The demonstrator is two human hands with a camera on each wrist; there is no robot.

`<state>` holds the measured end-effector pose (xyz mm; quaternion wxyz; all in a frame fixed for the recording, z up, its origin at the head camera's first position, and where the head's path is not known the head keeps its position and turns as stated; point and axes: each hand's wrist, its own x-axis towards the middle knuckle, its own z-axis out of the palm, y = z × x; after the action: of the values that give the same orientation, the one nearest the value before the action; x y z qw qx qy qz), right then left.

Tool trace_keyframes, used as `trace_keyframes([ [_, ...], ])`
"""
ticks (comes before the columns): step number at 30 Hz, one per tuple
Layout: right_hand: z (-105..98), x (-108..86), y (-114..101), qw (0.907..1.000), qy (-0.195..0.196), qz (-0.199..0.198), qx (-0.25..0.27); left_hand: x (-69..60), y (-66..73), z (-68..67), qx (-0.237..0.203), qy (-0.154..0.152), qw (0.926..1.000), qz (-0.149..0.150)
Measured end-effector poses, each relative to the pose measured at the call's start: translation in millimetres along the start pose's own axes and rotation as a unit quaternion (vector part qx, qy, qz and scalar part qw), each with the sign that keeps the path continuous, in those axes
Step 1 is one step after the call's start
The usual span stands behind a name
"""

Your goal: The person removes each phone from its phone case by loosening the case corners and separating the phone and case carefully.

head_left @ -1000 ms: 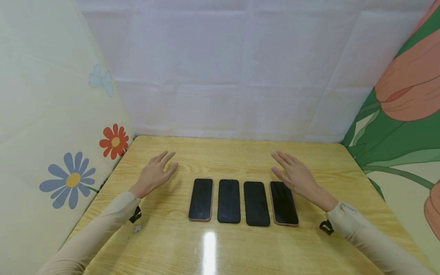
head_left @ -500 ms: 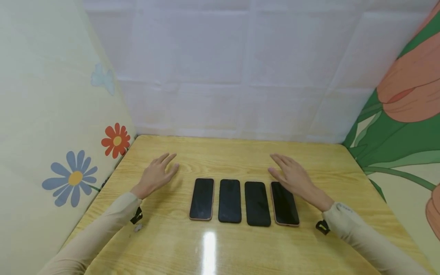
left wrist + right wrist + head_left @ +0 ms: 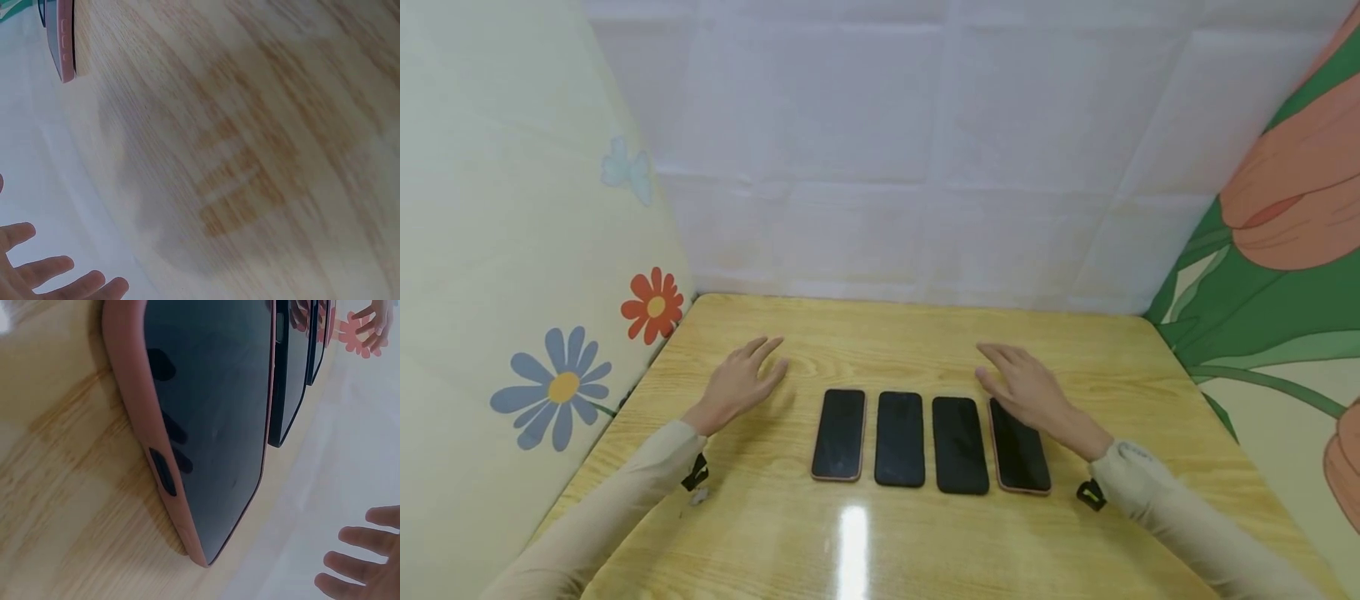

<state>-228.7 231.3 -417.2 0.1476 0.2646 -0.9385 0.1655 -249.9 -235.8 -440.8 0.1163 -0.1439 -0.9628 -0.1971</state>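
Several smartphones lie screen up in a row on the wooden table. At the left end is one with a pink edge (image 3: 838,435). Two black smartphones (image 3: 899,439) lie in the middle, and another pink-edged smartphone (image 3: 1021,454) is at the right end. My left hand (image 3: 737,385) hovers left of the row with fingers spread, holding nothing. My right hand (image 3: 1032,393) is over the far end of the right-hand smartphone and hides its upper right corner. The right wrist view shows those fingers (image 3: 353,537) extended and apart from the phone, whose dark screen carries finger reflections.
The wooden table (image 3: 760,533) reaches back to a white cloth wall (image 3: 850,167). A flower-printed panel (image 3: 467,250) stands at the left, another with large tulips (image 3: 1285,333) at the right. Dark wrist straps (image 3: 697,472) show at both sleeves.
My right hand has drifted left, further over the right-hand smartphone's far end. My left hand and the smartphones stay about where they were.
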Motion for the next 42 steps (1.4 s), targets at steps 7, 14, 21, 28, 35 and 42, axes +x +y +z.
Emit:
trace_keyframes([
  [7,8,2.1,-5,0.9997,-0.004,-0.022,-0.006,-4.6,0.4,-2.0,0.001,0.0,1.0,-0.002],
  [14,8,5.3,-11,0.9997,-0.003,-0.025,-0.008,-5.0,0.4,-1.1,-0.001,-0.004,1.0,-0.001],
  [21,12,8.4,-16,0.9997,-0.013,-0.021,-0.001,-5.3,0.9,2.9,0.004,-0.004,1.0,0.007],
  [28,18,12.3,-22,0.9993,-0.034,-0.016,0.004,-6.4,5.5,5.3,-0.001,0.002,1.0,0.005],
  [35,26,15.6,-26,0.9987,-0.046,-0.012,0.017,-8.5,6.1,9.3,0.003,0.002,1.0,-0.002],
  [42,28,20.3,-32,0.9983,-0.051,-0.018,0.022,-12.8,9.1,9.0,-0.019,-0.012,0.9997,-0.004],
])
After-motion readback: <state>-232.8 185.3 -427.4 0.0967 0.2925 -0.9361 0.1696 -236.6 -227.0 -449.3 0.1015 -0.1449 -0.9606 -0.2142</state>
